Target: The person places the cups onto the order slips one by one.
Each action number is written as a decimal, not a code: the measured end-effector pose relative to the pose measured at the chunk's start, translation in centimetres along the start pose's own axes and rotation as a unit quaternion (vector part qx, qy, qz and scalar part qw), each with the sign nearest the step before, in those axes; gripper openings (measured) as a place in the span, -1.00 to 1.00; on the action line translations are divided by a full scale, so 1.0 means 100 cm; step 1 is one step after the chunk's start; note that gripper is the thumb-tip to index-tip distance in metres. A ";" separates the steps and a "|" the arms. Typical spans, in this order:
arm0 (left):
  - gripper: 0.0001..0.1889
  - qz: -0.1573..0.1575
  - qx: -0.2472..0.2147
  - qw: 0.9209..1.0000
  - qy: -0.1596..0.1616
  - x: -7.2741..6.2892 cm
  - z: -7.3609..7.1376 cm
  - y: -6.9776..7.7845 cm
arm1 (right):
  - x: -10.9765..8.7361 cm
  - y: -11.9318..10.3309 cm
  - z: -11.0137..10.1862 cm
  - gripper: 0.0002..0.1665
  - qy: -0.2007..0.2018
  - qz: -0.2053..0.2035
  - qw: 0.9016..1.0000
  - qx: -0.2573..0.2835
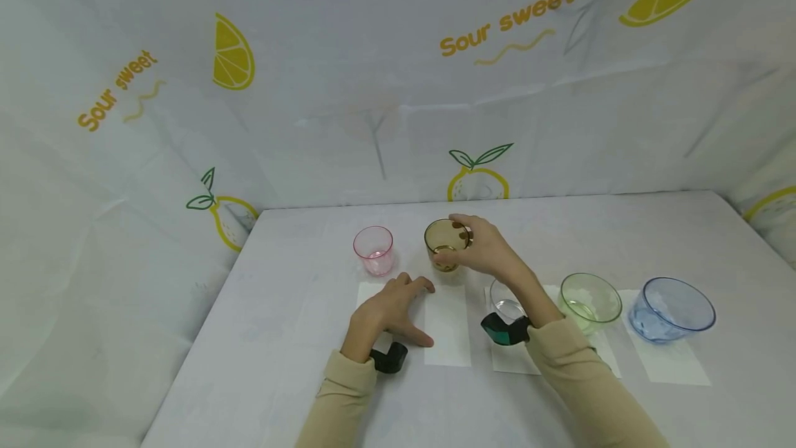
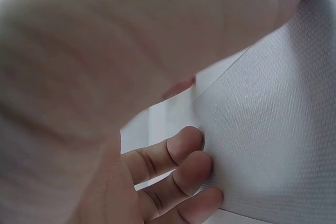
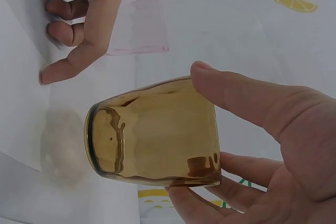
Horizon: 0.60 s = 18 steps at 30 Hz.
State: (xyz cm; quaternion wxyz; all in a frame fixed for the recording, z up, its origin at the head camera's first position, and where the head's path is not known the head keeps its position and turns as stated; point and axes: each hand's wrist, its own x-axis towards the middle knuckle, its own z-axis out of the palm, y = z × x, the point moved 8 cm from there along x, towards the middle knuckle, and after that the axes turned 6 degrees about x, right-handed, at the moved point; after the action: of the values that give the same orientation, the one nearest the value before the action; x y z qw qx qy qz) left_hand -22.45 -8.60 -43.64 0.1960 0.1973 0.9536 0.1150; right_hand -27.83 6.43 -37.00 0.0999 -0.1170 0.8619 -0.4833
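Observation:
My right hand [image 1: 491,251] holds an amber glass cup [image 1: 444,247] by its sides near the rim, thumb on one side and fingers on the other. The right wrist view shows the cup [image 3: 155,135] with its base close over the white surface, a soft tan shadow beneath. My left hand [image 1: 388,310] holds nothing; its spread fingertips touch the table around a white paper strip [image 1: 371,291], thumb reaching toward a second strip [image 1: 448,337]. Just behind the left hand stands a pink glass cup [image 1: 374,254].
To the right, a small clear glass [image 1: 505,306], partly hidden by my right forearm, a green glass bowl [image 1: 591,303] and a larger blue glass bowl [image 1: 674,310] stand on white paper strips. A lemon-printed white cloth [image 1: 348,144] hangs behind the table.

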 end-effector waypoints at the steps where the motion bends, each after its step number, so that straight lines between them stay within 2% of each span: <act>1: -0.15 0.000 0.000 1.000 0.000 0.000 0.000 0.000 | -0.002 -0.001 0.000 0.02 -0.002 -0.002 1.000 0.001; 18: -0.13 0.014 -0.001 1.000 -0.004 0.002 0.001 -0.003 | -0.029 -0.024 -0.003 -0.01 -0.019 -0.047 0.999 -0.001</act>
State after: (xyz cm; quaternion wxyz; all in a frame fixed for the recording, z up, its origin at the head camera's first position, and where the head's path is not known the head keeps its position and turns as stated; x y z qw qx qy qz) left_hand -22.66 -8.76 -43.87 0.1986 0.2109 0.9498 0.1182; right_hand -24.90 6.35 -34.60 0.0934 -0.1670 0.8536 -0.4844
